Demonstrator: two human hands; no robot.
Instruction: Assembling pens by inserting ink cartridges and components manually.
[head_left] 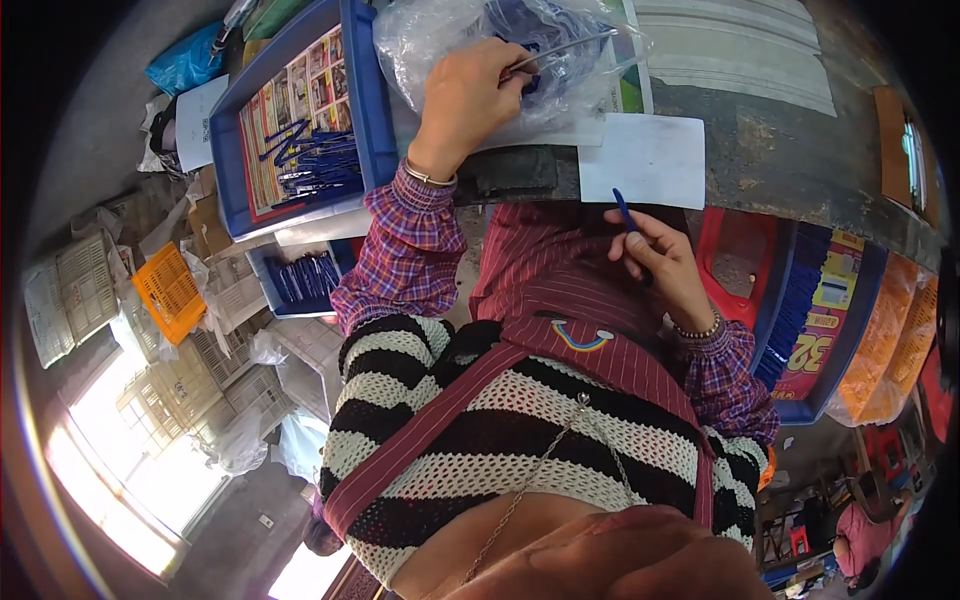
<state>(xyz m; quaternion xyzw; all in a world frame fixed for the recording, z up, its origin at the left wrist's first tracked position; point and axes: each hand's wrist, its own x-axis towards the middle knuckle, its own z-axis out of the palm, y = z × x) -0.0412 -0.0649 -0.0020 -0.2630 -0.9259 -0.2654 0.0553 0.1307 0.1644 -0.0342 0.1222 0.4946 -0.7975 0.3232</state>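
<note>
My left hand (470, 95) reaches over a clear plastic bag (420, 45) at the table's far side. Its fingers are closed on a thin metal rod (580, 42), which points right across the bag's opening. Dark blue pieces (540, 75) show inside the bag, partly hidden by plastic and fingers. Near the table's front edge, my right hand (660, 260) pinches a slim blue pen (626, 212). The pen's upper end overlaps the lower edge of a white paper sheet (645, 160) lying on the table.
A blue tray (370, 100) lined with printed paper holds several blue pens (320, 165) at the left. A smaller bin (265, 275) of them sits below it. Right of me are a red stool (735, 255) and a blue crate (790, 330). Another person (865, 540) is far off.
</note>
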